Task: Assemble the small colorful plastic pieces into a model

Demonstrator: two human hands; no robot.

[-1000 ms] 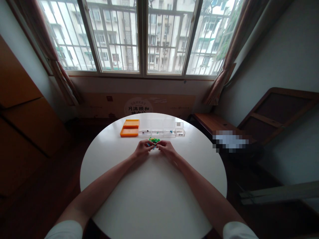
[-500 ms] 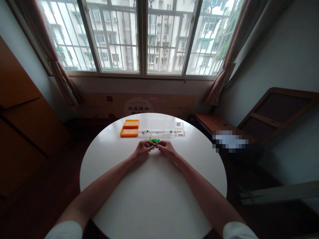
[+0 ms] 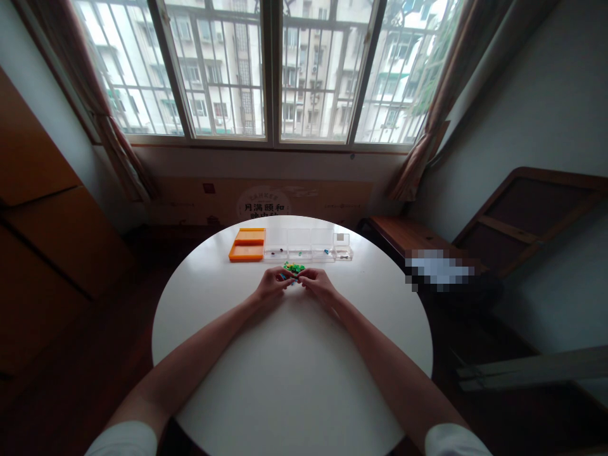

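At the table's middle, my left hand [image 3: 273, 281] and my right hand [image 3: 315, 281] meet fingertip to fingertip. Both are closed in a pinch around a small dark piece [image 3: 295, 276], too tiny to make out further. Just beyond the fingers lies a pile of small green and yellow pieces [image 3: 295, 267], partly hidden by my hands. A few blue bits [image 3: 284, 276] show beside my left fingers.
Behind the pile stand an orange open tray [image 3: 246, 253], several joined clear plastic boxes [image 3: 299, 243] holding a few tiny pieces, and a small clear box [image 3: 342, 248] with its lid up. All rest on a round white table [image 3: 289, 373]. A wooden bench [image 3: 403, 231] is to the right.
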